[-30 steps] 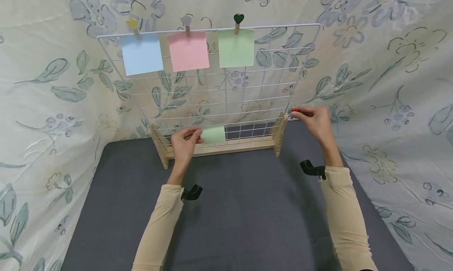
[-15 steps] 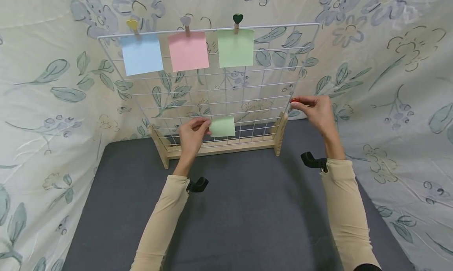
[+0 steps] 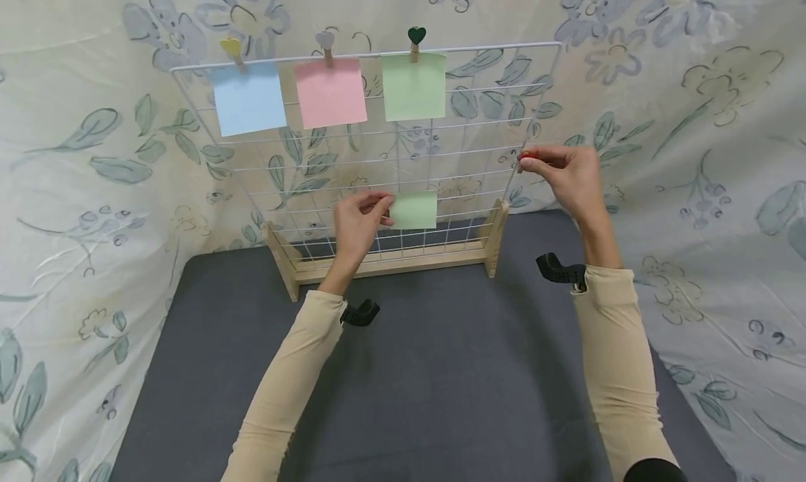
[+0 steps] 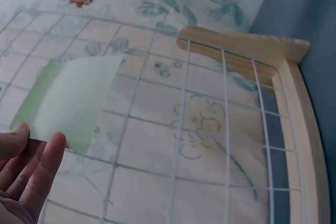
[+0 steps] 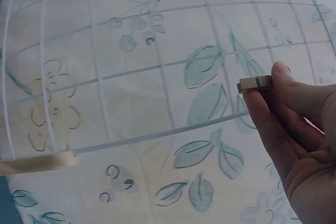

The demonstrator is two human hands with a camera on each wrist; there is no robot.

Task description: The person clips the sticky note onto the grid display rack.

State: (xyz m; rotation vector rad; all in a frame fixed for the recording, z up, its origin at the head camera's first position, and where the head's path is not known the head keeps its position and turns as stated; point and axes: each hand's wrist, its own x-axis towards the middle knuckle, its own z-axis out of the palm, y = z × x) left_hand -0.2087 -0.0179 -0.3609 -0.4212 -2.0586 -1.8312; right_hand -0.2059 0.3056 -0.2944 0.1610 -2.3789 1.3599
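Observation:
My left hand [image 3: 357,224] pinches a light green paper note [image 3: 413,210] by its left edge, in front of the lower part of a white wire grid [image 3: 475,158]. In the left wrist view the note [image 4: 79,100] slants, held at one corner between thumb and fingers. Beside the grid's right edge, my right hand [image 3: 569,178] pinches a small wooden clothespin with a red top [image 3: 527,155]. The right wrist view shows the clothespin's wooden end [image 5: 254,84] between thumb and fingertips, pointing toward the grid.
Along the grid's top bar hang a blue note [image 3: 248,99], a pink note [image 3: 331,92] and another green note [image 3: 413,87], each under a heart-topped clothespin. A wooden stand [image 3: 390,264] holds the grid on a dark grey table [image 3: 434,370]. Floral cloth [image 3: 699,153] surrounds it.
My left hand has carried the green note up and to the right in front of the grid. My right hand has risen alongside the grid's right edge with the clothespin.

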